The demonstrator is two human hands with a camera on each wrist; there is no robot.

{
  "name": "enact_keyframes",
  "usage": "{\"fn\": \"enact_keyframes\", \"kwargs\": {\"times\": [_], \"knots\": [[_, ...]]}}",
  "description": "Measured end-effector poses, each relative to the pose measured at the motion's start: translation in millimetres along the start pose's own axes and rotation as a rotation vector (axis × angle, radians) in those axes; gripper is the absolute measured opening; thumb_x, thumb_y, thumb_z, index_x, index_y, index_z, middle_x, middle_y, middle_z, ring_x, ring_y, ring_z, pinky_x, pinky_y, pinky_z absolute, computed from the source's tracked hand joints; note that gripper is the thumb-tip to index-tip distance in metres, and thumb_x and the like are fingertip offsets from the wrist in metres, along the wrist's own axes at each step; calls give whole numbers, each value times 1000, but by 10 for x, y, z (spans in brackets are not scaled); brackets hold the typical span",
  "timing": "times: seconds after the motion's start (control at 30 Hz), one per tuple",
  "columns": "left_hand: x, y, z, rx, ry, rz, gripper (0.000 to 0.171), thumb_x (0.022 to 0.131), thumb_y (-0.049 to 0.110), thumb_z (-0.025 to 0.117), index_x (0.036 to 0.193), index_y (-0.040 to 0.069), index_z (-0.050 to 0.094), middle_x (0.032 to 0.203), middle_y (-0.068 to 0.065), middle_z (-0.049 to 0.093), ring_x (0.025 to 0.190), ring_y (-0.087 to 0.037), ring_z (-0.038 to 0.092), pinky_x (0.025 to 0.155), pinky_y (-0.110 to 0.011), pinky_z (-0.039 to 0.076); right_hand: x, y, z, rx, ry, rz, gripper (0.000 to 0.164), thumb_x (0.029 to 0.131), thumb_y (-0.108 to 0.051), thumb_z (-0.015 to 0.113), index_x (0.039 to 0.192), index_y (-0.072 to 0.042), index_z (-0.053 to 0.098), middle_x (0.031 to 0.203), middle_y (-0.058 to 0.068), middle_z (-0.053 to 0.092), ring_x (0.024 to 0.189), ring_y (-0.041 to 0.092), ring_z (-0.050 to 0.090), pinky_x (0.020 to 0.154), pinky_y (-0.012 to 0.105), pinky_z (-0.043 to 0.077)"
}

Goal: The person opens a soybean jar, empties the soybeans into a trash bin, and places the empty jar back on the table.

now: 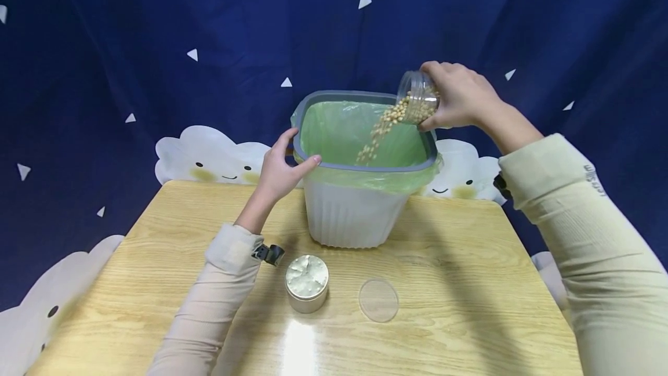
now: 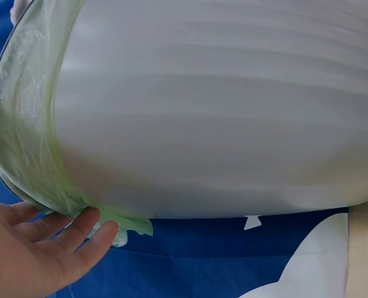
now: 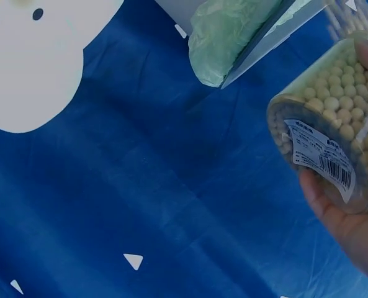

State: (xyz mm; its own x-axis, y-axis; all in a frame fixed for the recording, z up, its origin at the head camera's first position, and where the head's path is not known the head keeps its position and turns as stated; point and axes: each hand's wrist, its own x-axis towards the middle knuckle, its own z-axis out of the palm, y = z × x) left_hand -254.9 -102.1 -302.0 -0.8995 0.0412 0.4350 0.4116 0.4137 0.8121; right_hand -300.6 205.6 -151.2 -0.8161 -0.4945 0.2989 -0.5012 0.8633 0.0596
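A white trash bin [image 1: 355, 213] with a grey rim and a green liner bag [image 1: 334, 126] stands upright on the table. My left hand [image 1: 282, 167] holds its left front corner, thumb over the front rim and fingers along the left side. In the left wrist view, fingertips [image 2: 87, 217] touch the bag's folded edge. My right hand [image 1: 464, 94] grips a clear plastic jar [image 1: 416, 97], tilted mouth-down to the left above the bin's right side. Round beige beans [image 1: 383, 126] stream from it into the bin. The right wrist view shows beans inside and a barcode label [image 3: 323, 158] on the jar's base.
A silver-topped round tin [image 1: 307, 283] stands on the wooden table [image 1: 443, 306] in front of the bin. To its right lies a clear round lid [image 1: 378, 300]. Behind the table hangs a dark blue curtain [image 1: 235, 28] with white clouds and triangles.
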Motion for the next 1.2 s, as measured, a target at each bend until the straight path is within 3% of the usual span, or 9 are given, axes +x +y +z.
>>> {"fn": "enact_keyframes", "kwargs": {"times": [0.23, 0.4, 0.67, 1.2], "knots": [[-17, 4, 6, 1, 4, 3, 72, 77, 33, 68, 137, 7, 38, 126, -15, 49, 103, -29, 49, 86, -44, 40, -7, -52, -11, -55, -2, -38, 92, 54, -35, 82, 129, -4, 38, 108, 22, 51, 94, 39, 48, 74, 56, 41], [-24, 0, 12, -1, -2, -5, 73, 77, 33, 69, 138, 9, 37, 130, -14, 46, 105, -30, 49, 87, -45, 41, -16, -80, -5, -81, 7, -63, 94, 54, -34, 83, 130, -2, 38, 117, 24, 49, 102, 40, 45, 78, 58, 40], [-33, 10, 18, 4, 1, 1, 71, 77, 32, 69, 137, 9, 38, 130, -13, 46, 105, -31, 50, 87, -45, 41, -28, -126, 29, -232, -8, -118, 95, 54, -32, 82, 131, 0, 36, 123, 25, 44, 111, 42, 40, 82, 58, 40], [-33, 37, 35, -4, 0, 11, 71, 77, 32, 68, 137, 7, 38, 131, -13, 46, 106, -30, 50, 88, -44, 40, -39, -197, 71, -369, 30, -271, 89, 54, -28, 82, 127, 0, 39, 117, 25, 47, 104, 44, 42, 77, 54, 43]]}}
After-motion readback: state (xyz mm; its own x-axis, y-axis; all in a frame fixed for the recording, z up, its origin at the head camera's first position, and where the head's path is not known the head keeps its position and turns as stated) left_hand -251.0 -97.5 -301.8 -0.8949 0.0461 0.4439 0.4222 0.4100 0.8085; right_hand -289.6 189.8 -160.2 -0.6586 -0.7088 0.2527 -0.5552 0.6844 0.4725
